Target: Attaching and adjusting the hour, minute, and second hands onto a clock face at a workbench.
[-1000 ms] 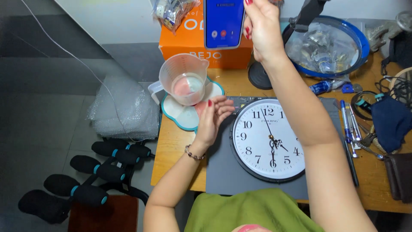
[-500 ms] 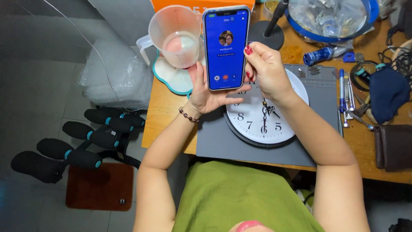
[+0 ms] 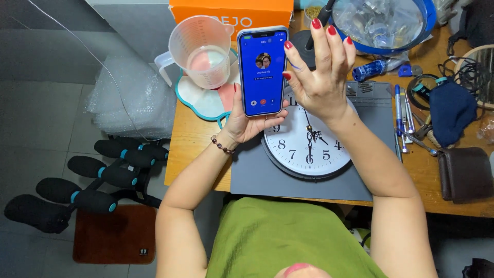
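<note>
Left hand (image 3: 244, 121) gripping phone (image 3: 263, 70), wall clock (image 3: 309, 141) beneath, measuring jug (image 3: 201, 51) beside

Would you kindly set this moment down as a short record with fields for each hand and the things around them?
left hand: left hand holds a phone upright, its blue screen lit
right hand: right hand raised beside the phone, fingers spread, holding nothing
under the hands: white wall clock lying face up on a grey mat
left of the phone: clear measuring jug on a teal-rimmed tray
behind: orange box; blue bowl
right side: tools; brown wallet
surface: wooden table
</note>
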